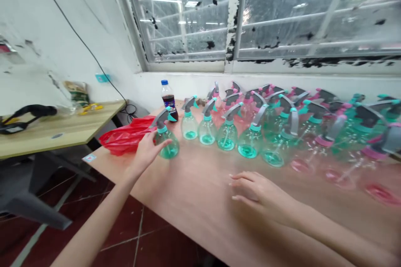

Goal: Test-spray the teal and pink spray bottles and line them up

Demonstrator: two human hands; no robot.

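Observation:
My left hand [147, 152] wraps its fingers around the lower body of a green spray bottle [166, 139] with a grey trigger head, at the left end of a row. That bottle stands upright on the wooden table [194, 200]. My right hand [258, 194] lies flat on the tabletop with fingers stretched out, holding nothing, in front of the row. Several more green spray bottles [227, 133] stand to the right, and pink ones [316, 150] fill the far right and back.
A red plastic bag [125, 137] lies at the table's left edge beside my left hand. A cola bottle [169, 100] with a blue cap stands behind it. A second desk [62, 127] with clutter stands at the left, and a window runs along the back wall.

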